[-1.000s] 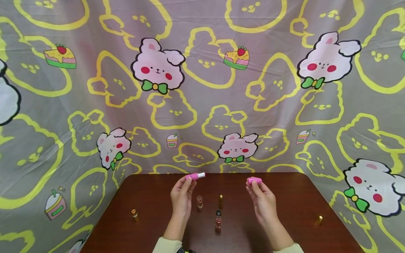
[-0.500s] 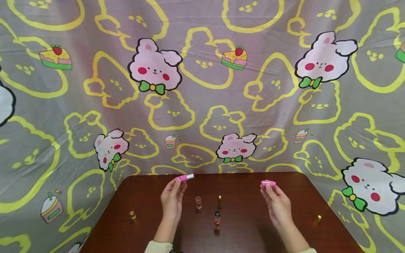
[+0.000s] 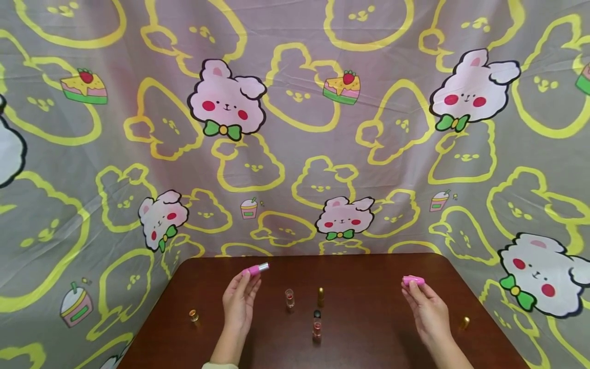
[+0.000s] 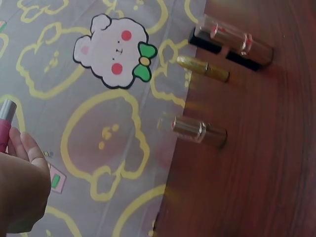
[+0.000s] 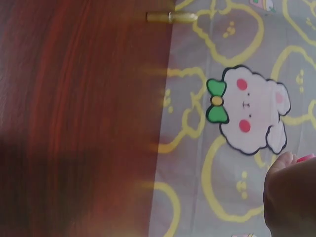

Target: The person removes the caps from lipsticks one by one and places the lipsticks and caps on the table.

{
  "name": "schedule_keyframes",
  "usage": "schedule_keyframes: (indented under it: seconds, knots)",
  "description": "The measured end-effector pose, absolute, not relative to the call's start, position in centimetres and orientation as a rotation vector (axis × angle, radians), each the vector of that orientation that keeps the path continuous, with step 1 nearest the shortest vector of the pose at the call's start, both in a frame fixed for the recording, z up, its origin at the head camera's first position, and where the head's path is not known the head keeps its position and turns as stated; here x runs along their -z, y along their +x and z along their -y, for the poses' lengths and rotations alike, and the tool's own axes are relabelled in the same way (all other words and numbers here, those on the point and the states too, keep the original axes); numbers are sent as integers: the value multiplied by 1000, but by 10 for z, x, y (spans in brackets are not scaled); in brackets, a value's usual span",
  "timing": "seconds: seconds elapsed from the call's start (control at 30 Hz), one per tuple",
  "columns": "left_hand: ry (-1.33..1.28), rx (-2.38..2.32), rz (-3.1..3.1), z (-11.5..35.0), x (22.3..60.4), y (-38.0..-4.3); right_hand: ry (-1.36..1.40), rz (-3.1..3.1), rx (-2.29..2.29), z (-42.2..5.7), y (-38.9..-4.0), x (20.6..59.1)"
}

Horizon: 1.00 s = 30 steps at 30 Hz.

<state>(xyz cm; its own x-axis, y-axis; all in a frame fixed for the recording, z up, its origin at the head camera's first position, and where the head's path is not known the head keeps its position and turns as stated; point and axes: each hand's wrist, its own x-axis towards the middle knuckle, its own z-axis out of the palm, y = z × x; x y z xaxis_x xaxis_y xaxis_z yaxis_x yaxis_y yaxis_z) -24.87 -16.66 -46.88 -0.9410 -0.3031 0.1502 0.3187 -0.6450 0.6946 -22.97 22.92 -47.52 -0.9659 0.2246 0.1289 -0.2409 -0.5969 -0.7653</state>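
In the head view my left hand (image 3: 238,302) pinches a pink lipstick tube (image 3: 252,270) between thumb and fingers, its silver end pointing right. My right hand (image 3: 429,310) holds the pink cap (image 3: 413,280) well off to the right. Both hands are raised above the dark wooden table. The left wrist view shows the silver and pink of the lipstick tube (image 4: 7,121) at its left edge. Only a sliver of the pink cap (image 5: 306,158) shows past the hand in the right wrist view.
Between the hands stand a clear-capped lipstick (image 3: 290,298), a gold lipstick (image 3: 320,297), and another clear-capped one (image 3: 317,330) by a black-topped tube (image 3: 317,314). Small gold pieces stand at left (image 3: 193,315) and right (image 3: 464,322) of the table (image 3: 369,338). Patterned cloth (image 3: 295,128) hangs behind.
My hands have moved apart: the left one leftward with the lipstick tube, the right one rightward and lower with the cap. The standing lipsticks have stayed in place.
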Motion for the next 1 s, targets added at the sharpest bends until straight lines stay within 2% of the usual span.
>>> schedule_keyframes:
  seconds: [0.47, 1.0]
  knots:
    - [35, 2578, 1071, 193, 488, -247, 77, 1183, -2640, -260, -225, 492]
    - [49, 2529, 1097, 220, 498, -246, -44, 1261, -2599, -287, -222, 498]
